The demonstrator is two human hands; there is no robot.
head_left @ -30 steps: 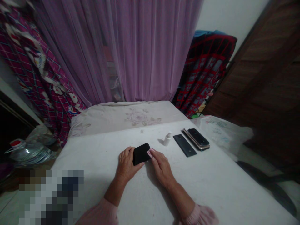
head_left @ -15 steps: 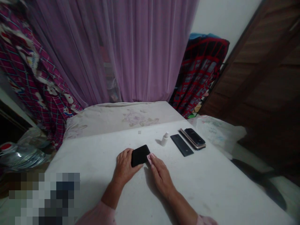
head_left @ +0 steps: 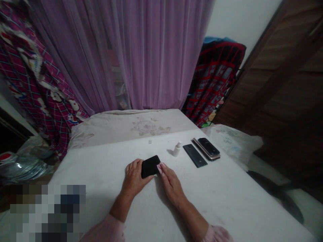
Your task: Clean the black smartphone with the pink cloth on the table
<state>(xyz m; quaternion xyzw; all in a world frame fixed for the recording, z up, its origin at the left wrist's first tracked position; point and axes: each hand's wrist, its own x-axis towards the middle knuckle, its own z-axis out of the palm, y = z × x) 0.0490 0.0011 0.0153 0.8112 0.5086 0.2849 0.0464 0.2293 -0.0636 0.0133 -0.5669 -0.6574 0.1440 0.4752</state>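
A black smartphone (head_left: 150, 166) lies tilted in the middle of the white table, its dark screen facing up. My left hand (head_left: 134, 175) grips it by the left end, thumb along the near edge and fingers at the far side. Pinched in the fingers of my right hand (head_left: 171, 184) is a small pink cloth (head_left: 159, 168), which touches the right end of the phone. Beyond my right hand stands a small white spray bottle (head_left: 177, 149). To its right, a dark phone (head_left: 195, 155) lies flat beside a stack of phones (head_left: 208, 147).
The white table (head_left: 106, 168) reaches a floral cloth (head_left: 146, 126) at the back, below purple curtains (head_left: 156, 53). A tiny pale square (head_left: 150, 142) lies near the far edge. Large plastic bottles (head_left: 25, 166) stand at left; a dark wooden wardrobe (head_left: 272, 77) is at right.
My right hand with the pink cloth has shifted slightly left over the phone's right end. My left hand and the phone stay nearly in place.
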